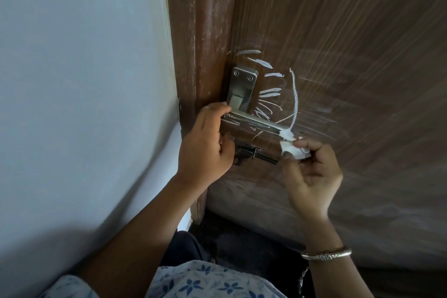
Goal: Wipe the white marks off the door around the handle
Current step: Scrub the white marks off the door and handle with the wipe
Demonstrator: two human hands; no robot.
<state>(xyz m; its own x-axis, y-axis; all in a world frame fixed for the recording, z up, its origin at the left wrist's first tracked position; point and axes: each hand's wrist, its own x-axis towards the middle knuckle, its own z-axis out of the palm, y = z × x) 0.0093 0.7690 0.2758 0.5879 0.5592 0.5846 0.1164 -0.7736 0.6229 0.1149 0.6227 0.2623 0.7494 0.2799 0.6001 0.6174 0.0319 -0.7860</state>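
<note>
A brown wood-grain door (338, 43) fills the right of the head view. A steel lever handle (244, 101) on a metal plate sits near its left edge. White marks (271, 92) fan out around the handle, with one long curved stroke at the right. My left hand (205, 145) rests against the door edge beside the handle's base, fingers curled, touching the lever's inner end. My right hand (312, 176) pinches a small crumpled white cloth (291, 146), which touches the door just under the lever's tip.
A black slide bolt (254, 153) is fixed below the handle, between my hands. The brown door frame (200, 31) runs up the left of the door, and a pale wall (84, 80) lies beyond it. Dark floor shows below.
</note>
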